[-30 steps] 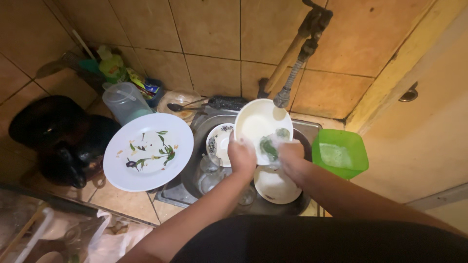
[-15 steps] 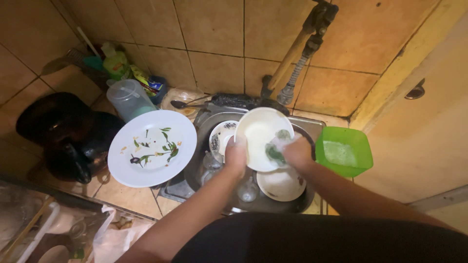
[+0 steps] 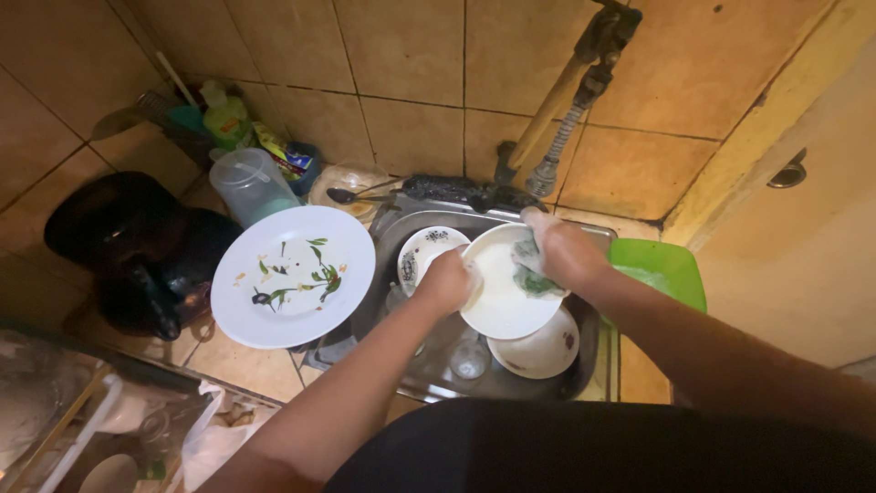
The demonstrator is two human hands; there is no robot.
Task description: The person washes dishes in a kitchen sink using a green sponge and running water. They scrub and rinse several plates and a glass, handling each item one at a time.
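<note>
Fingers of left hand point(image 3: 445, 278) curl tight round rim of white plate point(image 3: 504, 294), held tilted above sink point(image 3: 401, 239). Right hand point(image 3: 561, 251) clenches green sponge point(image 3: 534, 278) against plate face. Sink holds patterned bowl point(image 3: 427, 253), second plate point(image 3: 543, 351), glass point(image 3: 469, 358). Left of sink, dirty plate point(image 3: 292, 274) on worktop. Sponge now nearer plate's upper rim than before.

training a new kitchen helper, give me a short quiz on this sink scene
1. True or false: the left hand grips the rim of the white plate over the sink.
2. What does the right hand press on that plate? A) green sponge B) spoon C) cup
3. What lies on the big white plate left of the sink?

Key: 1 true; 2 A, the green sponge; 3 green food scraps.
</note>
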